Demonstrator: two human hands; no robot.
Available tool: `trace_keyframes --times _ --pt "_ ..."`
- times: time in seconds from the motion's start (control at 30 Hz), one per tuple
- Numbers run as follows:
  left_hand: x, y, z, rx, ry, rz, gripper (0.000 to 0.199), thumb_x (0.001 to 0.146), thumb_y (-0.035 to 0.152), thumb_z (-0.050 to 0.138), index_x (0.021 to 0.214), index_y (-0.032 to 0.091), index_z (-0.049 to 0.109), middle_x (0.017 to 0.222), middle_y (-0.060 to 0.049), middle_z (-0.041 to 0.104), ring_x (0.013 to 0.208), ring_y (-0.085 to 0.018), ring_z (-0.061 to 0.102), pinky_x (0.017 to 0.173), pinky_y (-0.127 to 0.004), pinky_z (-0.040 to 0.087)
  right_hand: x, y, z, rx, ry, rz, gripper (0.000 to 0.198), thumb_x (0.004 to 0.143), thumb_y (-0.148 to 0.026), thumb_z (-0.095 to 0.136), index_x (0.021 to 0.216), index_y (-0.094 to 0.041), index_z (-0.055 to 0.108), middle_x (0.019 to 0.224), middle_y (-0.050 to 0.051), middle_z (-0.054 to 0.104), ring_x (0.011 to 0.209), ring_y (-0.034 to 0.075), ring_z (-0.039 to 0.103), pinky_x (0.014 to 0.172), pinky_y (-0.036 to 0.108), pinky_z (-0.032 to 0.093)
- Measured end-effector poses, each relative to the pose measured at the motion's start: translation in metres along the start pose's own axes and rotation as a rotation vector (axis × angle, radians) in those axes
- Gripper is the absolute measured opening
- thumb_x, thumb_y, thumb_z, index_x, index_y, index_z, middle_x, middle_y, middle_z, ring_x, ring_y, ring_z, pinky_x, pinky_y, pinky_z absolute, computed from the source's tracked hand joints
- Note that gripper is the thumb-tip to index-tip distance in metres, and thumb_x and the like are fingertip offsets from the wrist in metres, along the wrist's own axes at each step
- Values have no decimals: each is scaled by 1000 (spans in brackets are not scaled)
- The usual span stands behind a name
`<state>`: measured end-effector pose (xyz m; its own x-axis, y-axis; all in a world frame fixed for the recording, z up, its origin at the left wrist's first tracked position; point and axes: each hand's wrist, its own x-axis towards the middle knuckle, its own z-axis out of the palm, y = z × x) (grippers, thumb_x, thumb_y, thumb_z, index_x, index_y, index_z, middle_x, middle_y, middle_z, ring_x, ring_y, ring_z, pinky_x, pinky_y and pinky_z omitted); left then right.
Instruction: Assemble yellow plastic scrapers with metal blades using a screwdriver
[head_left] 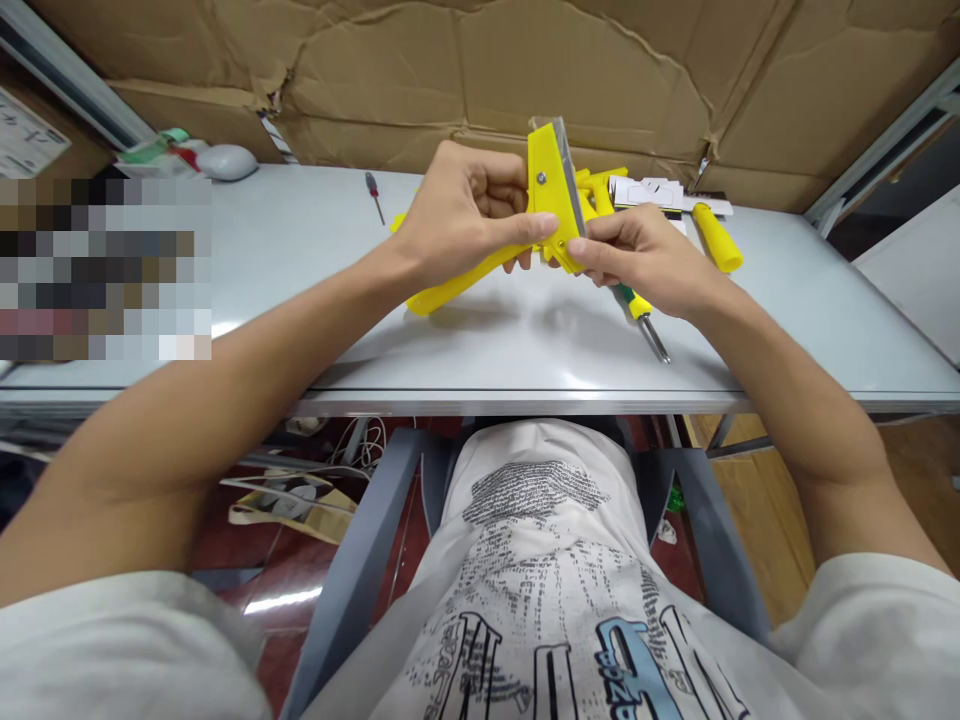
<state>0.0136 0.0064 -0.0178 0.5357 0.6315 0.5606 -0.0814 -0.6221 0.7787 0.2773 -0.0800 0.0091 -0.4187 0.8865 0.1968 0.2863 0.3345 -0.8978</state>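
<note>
A yellow scraper (pixel 551 185) is held up over the table, its wide head raised and its metal blade edge facing right. One screw shows near the top of the head and another near its lower corner. My left hand (pixel 476 205) is closed around the scraper, thumb lying across the head, while the yellow handle slopes down to the left. At the lower right corner of the head, my right hand (pixel 637 250) pinches with thumb and fingers. Below that hand lies a screwdriver (pixel 641 310) with a yellow and green handle.
Behind my right hand are more yellow parts (pixel 600 185), printed white cards (pixel 652 192) and a yellow handle (pixel 718 238). A small screwdriver (pixel 374 195) lies at the back left, near a white computer mouse (pixel 227 162). Cardboard (pixel 390 70) lines the back of the table (pixel 300 230).
</note>
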Motion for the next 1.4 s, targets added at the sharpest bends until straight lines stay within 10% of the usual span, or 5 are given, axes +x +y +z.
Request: trace_keyframes --times 0.57,0.7,0.87,1.4 --pt "-7 26 22 150 102 -65 48 80 77 120 82 38 92 75 -4 82 58 -25 73 47 -43 66 3 11 0 -110 24 -57 60 107 -54 111 74 -25 70 68 -3 46 71 15 37 62 35 40" --pt "-3 14 13 128 98 -13 52 85 80 120 94 34 97 79 -4 85 59 -22 71 54 -42 67 5 11 -24 -6 -126 -10 51 100 -64 115 89 -22 88 81 2 74 76 15 61 66 32 55" --pt "-2 5 7 91 104 25 64 86 89 118 108 31 100 85 -5 88 60 -21 69 54 -41 59 8 15 -46 170 -70 72 41 84 -32 126 111 -20 97 101 8 91 86 19 85 79 33 75" --pt "-4 15 19 41 75 86 77 87 98 115 104 27 91 74 -1 80 62 -17 70 56 -37 55 14 17 -1 290 116 -31 58 71 -59 131 87 -29 84 90 3 85 85 20 78 73 35 67"
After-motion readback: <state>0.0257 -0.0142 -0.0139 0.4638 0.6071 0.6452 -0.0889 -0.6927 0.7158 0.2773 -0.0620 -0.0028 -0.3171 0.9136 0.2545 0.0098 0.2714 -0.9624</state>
